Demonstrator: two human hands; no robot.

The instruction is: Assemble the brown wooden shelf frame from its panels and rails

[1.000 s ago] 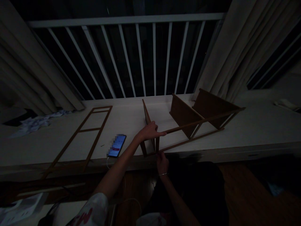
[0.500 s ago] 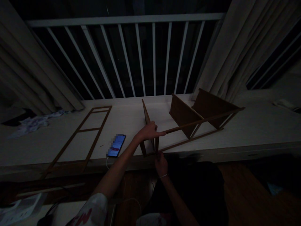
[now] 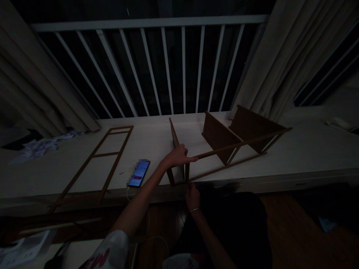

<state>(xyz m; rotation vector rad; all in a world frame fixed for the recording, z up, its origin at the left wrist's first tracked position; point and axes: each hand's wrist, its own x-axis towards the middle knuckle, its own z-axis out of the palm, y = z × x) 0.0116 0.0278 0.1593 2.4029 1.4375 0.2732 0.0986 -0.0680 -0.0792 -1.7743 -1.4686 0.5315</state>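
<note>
One brown wooden shelf frame (image 3: 219, 140) with three solid panels: lies on its side along the white ledge (image 3: 153, 142). Left hand (image 3: 178, 155): clamps the upper rail at the frame's left end, thumb extended along the wood. Right hand (image 3: 192, 197): fingers bunched at the lower rail beneath; whether they pinch anything, I cannot tell from here. One flat, brown, ladder-shaped wooden frame (image 3: 106, 154): rests apart, to the left. One dark-edged phone (image 3: 140, 175), screen lit: lies between. Handling note: firm left hold, square corner and small, even finger movements seem best; dim light favours touch.
</note>
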